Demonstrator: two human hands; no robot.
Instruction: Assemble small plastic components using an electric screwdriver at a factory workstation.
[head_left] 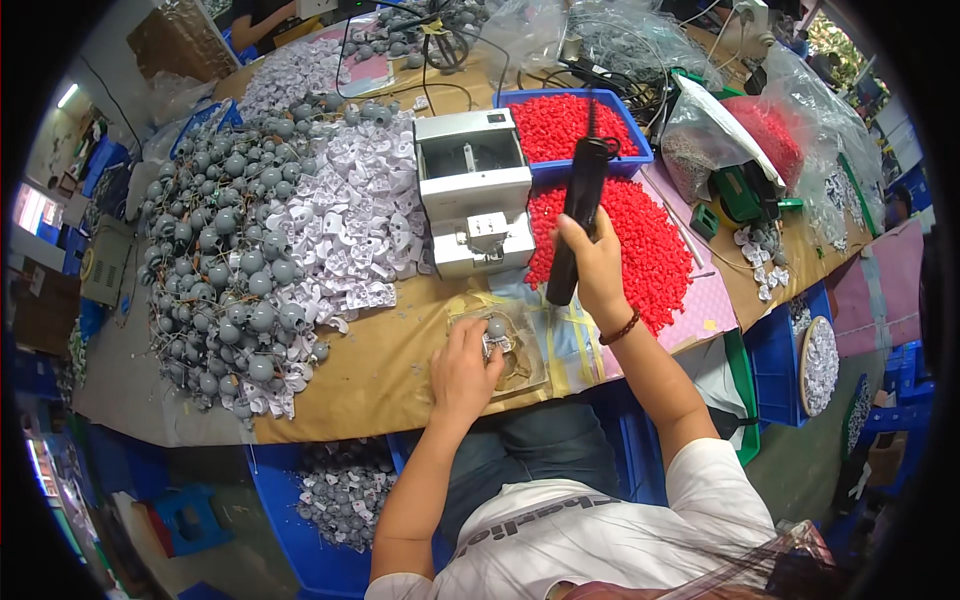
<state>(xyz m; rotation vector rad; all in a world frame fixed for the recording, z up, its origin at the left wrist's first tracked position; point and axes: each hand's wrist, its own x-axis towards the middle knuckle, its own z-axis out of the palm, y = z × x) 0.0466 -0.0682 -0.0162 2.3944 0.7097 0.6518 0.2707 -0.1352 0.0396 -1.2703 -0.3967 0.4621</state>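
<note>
My left hand (463,372) lies at the front edge of the table, its fingers closed around a small white plastic part (497,345) with a grey ball (496,326) on it. This part sits over a shallow, taped work pad (530,372). Higher and to the right, my right hand (597,262) grips a black electric screwdriver (584,195), which stands tilted with a coiled cord above it. Its lower end is over the table, apart from the part in my left hand. Behind my hands stands a white-grey machine (474,190) with an open top tray.
Grey balls with thin stems (215,260) are heaped at the left, beside a pile of white plastic pieces (365,215). Small red pieces (655,255) cover the pink sheet at the right; more fill a blue bin (640,150). Cables (450,50) and plastic bags lie behind.
</note>
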